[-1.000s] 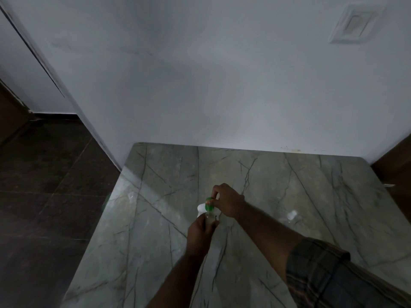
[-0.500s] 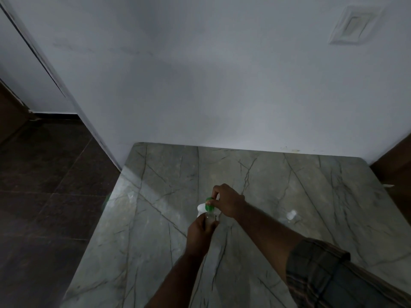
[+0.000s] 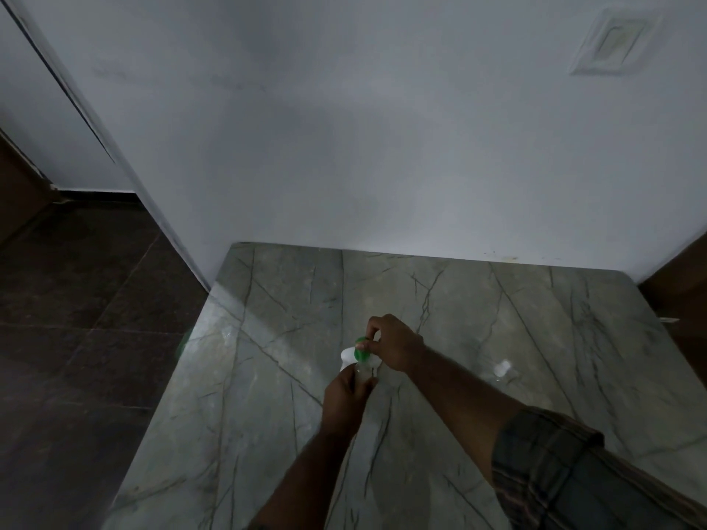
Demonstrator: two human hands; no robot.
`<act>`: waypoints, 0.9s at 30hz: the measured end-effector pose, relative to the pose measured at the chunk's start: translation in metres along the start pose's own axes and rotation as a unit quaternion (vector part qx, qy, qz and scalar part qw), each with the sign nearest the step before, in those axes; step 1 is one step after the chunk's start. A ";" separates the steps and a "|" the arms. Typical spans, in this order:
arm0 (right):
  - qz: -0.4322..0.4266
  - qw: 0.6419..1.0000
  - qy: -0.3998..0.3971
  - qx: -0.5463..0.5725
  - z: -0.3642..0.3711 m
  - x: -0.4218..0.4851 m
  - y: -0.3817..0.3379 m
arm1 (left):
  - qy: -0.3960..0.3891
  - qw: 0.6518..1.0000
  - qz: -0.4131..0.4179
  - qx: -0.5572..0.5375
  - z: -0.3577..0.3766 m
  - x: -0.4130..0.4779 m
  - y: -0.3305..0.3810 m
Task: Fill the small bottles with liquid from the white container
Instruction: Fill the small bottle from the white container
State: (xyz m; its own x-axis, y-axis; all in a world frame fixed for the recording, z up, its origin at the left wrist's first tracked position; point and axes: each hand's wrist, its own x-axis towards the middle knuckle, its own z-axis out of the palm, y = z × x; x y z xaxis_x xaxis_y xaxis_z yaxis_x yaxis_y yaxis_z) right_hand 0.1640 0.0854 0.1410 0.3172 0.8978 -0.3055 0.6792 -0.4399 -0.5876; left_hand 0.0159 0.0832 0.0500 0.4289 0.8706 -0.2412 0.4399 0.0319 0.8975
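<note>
Grey-green stone with dark, branching veins forms the polished bench (image 3: 267, 376), which is set against a smooth, matt white wall (image 3: 382, 147). Near its middle, the left hand (image 3: 342, 401) has its grip closed round a small clear bottle (image 3: 362, 374). Just above, the right hand (image 3: 394, 348) has its grip pinched on the white container (image 3: 347, 355) at its round green top (image 3: 359, 344), right at the bottle's mouth. Well apart to the right, a second small clear bottle (image 3: 502, 369), blurred and pale-topped, rests on the stone.
</note>
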 end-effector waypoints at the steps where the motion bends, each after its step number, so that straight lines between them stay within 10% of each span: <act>1: 0.000 1.000 -0.001 0.002 0.002 -0.001 0.001 | -0.004 1.000 -0.002 -0.005 0.001 -0.001 -0.001; 27: -0.001 1.000 -0.001 -0.007 -0.006 0.000 -0.003 | -0.004 1.000 0.010 0.008 -0.003 -0.001 0.009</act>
State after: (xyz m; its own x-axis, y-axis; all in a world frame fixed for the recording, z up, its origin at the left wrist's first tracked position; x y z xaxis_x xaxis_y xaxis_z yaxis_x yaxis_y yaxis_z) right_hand 0.1660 0.0865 0.1471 0.3153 0.8983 -0.3061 0.6887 -0.4385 -0.5774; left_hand 0.0172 0.0843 0.0588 0.4431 0.8674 -0.2265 0.4439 0.0072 0.8960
